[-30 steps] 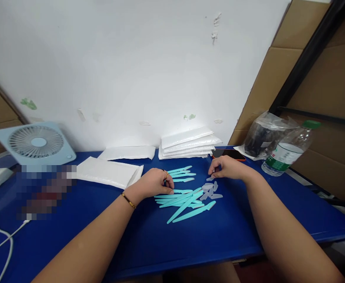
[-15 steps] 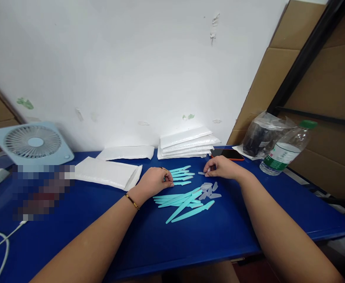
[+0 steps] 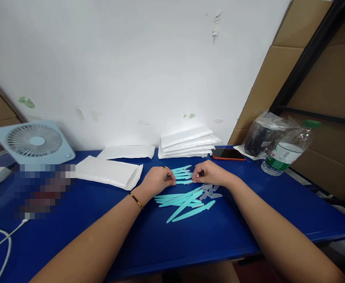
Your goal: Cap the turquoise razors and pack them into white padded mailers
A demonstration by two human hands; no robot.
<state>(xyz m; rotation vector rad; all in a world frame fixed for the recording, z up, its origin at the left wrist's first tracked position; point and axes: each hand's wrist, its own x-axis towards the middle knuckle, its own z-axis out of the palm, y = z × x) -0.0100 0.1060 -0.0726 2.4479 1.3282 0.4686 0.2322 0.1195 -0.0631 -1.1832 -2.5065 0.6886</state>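
My left hand [image 3: 158, 179] is closed, its thumb and fingers pinching the handle of a turquoise eyebrow razor [image 3: 183, 182]. At that razor's blade end is my right hand [image 3: 210, 173], also closed. A clear blade cover is pinched there, nearly hidden by the fingers. Just beyond, several more turquoise razors [image 3: 182, 171] lie side by side, their handle ends partly behind my left hand. Closer to me, a loose, crossed pile of turquoise razors [image 3: 187, 200] rests on the table. Several clear blade covers [image 3: 210, 192] are scattered beside its right end.
White padded envelopes [image 3: 187, 143] are stacked against the wall, with another envelope [image 3: 107, 173] at left. A phone [image 3: 228, 153] lies right of the stack. The bottle [image 3: 287, 151] and bagged dark item [image 3: 257, 137] stand right. A blue fan [image 3: 37, 141] sits left on the blue table [image 3: 213, 239].
My right hand has moved left with the clear cover, from beside the razors to the tip of the one in my left hand. The phone is now more fully uncovered.
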